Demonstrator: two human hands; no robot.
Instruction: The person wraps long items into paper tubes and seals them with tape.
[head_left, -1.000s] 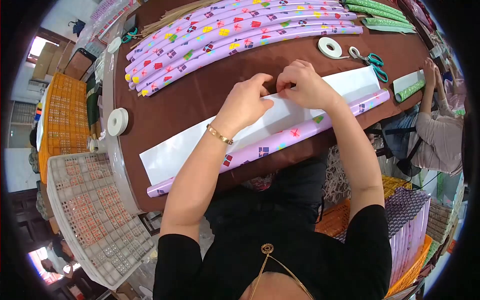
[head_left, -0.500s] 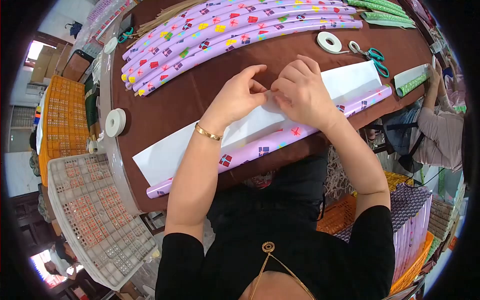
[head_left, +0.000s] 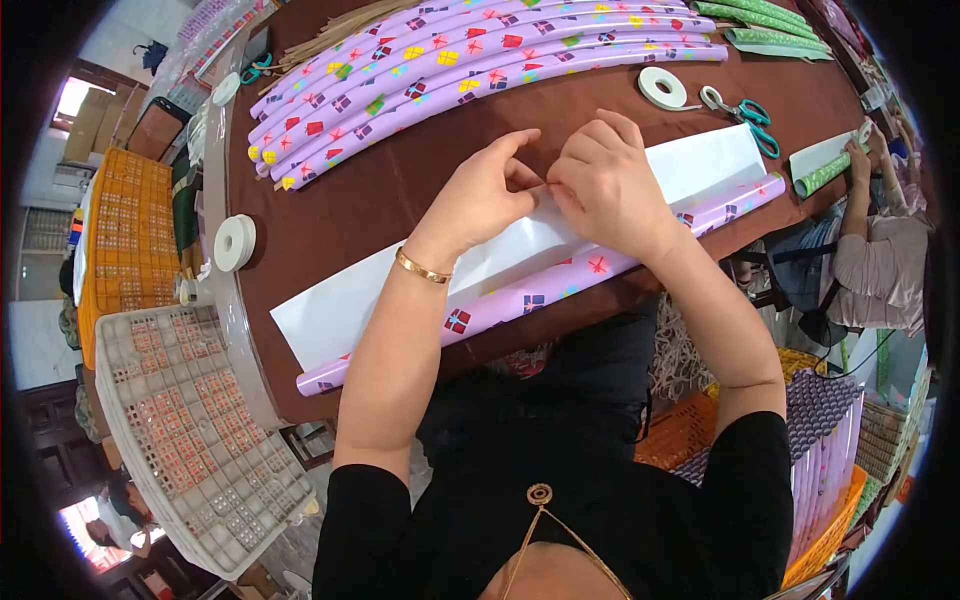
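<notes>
Light, slick and easily creased, I'd judge: the half-rolled purple paper [head_left: 495, 312] lies along the table's [head_left: 325, 225] near edge, best held along its roll. I can't tell whether my left hand's [head_left: 470, 205] or right hand's [head_left: 615, 195] fingers clamp anything.

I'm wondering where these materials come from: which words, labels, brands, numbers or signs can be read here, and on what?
No text can be read.
Purple patterned roll: gift pictures, no words visible.
White tape roll: no lettering visible.
Scissors: any marking too small.
Farther off: too small or blurred.
</notes>
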